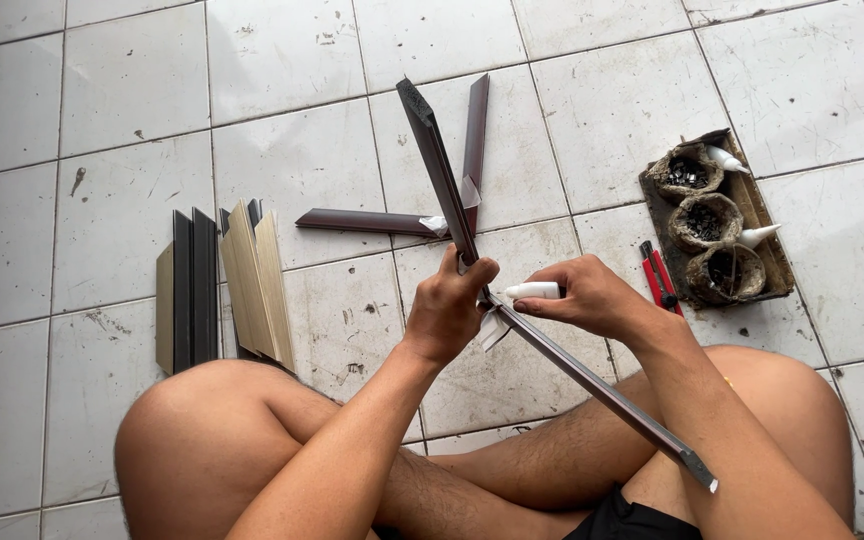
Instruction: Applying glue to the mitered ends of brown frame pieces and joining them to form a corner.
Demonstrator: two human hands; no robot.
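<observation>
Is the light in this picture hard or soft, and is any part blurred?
Head view: soft, even daylight, faint shadows under the long dark brown frame strip; left hand and right hand sharp; white floor tiles slightly bowed toward the edges.

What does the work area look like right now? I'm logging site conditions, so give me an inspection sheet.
Surface: white tiled floor, stained and scuffed.
Job's things: long dark frame strip held aslant; small white tube at its joint.
Clutter: two joined maroon strips; stack of dark and tan strips; tray of three round lumps with white tubes; red cutter.
Grip: left hand clasps the strip; right hand pinches the tube.
Cables: nothing seen.
Surroundings: person sits cross-legged, knees bare.
</observation>
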